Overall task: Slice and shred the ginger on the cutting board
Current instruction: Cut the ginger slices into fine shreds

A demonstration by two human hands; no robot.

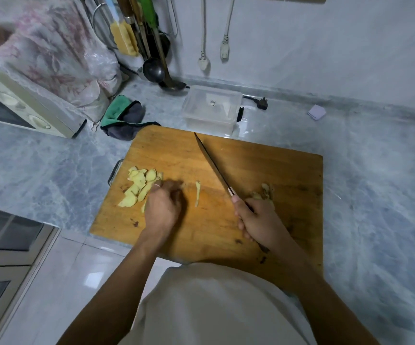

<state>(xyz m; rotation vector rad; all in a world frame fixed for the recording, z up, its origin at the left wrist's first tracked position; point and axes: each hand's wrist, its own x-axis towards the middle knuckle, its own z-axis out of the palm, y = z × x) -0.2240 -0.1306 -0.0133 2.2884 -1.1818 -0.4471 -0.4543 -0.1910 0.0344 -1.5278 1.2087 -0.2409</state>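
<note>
— Ginger slices (139, 186) lay heaped at the cutting board's (263, 170) left edge, one strip (197, 192) apart; shredding was barely begun, I'd say.
— And the hands?
— Left hand (163, 207), blurred, curled over the heap; right hand (258, 222) gripped one knife (212, 165). Scraps (263, 192) lay beside it.

Pale beige short-sleeved top (216, 302), bare forearms, ring on left hand (163, 210)
</note>
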